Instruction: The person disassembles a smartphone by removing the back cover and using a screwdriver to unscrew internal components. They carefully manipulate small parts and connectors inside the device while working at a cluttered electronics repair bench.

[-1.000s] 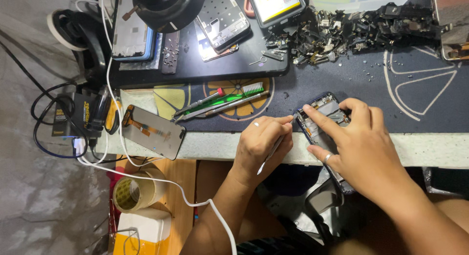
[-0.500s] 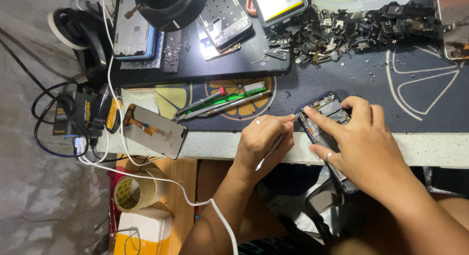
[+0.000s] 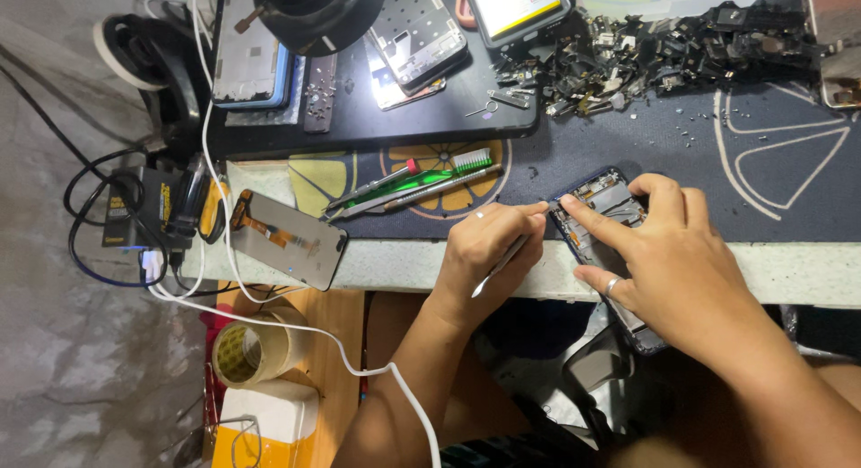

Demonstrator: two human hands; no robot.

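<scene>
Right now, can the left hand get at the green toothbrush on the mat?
Probably yes. The left hand grips a thin metal tool at the opened phone. The green toothbrush lies just beyond its knuckles, nothing between, but the fingers would first need to free up.

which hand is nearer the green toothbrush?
Left. The left hand sits just below and right of the green toothbrush, holding a thin tool. The right hand is farther right, on the opened phone.

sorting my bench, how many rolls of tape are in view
1: a roll of tape on the wooden shelf below the bench edge, left of the left hand. Others may be hidden in the clutter.
</scene>
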